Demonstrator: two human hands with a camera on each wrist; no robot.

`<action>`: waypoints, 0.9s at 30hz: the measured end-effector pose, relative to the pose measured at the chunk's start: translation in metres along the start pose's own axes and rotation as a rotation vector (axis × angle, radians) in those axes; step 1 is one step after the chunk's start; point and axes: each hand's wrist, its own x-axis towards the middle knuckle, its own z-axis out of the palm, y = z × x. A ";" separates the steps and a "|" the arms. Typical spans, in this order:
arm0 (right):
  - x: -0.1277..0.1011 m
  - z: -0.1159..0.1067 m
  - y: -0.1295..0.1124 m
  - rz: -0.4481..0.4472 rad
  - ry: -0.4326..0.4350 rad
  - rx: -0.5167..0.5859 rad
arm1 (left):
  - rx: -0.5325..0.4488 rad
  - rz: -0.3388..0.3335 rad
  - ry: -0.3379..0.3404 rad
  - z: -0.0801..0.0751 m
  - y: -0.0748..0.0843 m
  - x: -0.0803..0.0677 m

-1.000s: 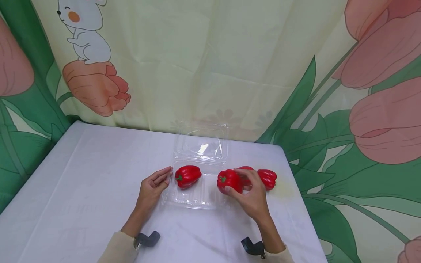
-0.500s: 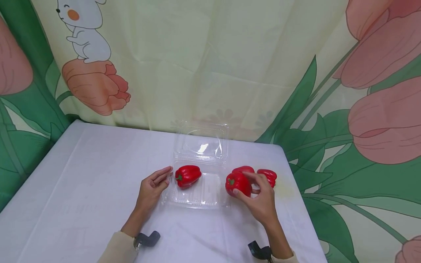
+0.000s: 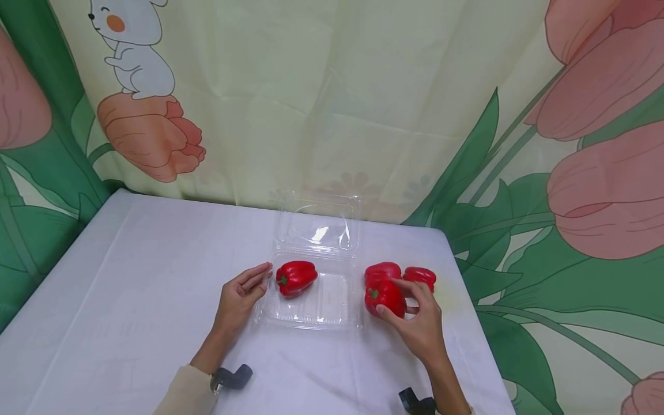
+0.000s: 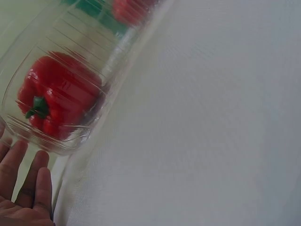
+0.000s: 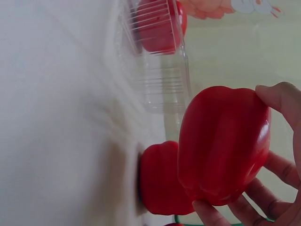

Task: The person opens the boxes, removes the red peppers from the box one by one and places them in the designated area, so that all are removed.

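Note:
My right hand [image 3: 419, 323] holds a red bell pepper [image 3: 385, 297] between thumb and fingers, right of the clear plastic clamshell box [image 3: 332, 316]. In the right wrist view this held pepper [image 5: 225, 143] is raised off the white cloth, its smooth side to the camera. Another bell pepper [image 3: 297, 279] with a green stem lies in the left part of the box. At the box's left edge, my left hand [image 3: 240, 297] has its fingertips right at the rim, fingers fairly straight in the left wrist view.
Two more red peppers lie on the white-covered table [image 3: 155, 276], one [image 3: 383, 271] just behind the held one, the other [image 3: 421, 276] partly behind the right hand. The transparent lid [image 3: 319, 227] stands raised at the back, near a printed curtain [image 3: 321, 115].
My right hand has carried its pepper to the right and toward me, away from the box's right edge, uncovering more of the pepper behind. The left hand stays put at the rim.

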 end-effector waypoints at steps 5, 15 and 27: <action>-0.002 0.001 0.005 0.013 -0.009 -0.011 | 0.002 0.000 0.003 0.000 0.000 0.000; -0.005 0.004 0.014 0.069 -0.038 -0.036 | 0.008 -0.003 0.002 0.000 0.001 0.000; -0.007 0.013 0.028 0.144 -0.091 -0.052 | 0.022 -0.005 -0.005 -0.001 -0.001 0.001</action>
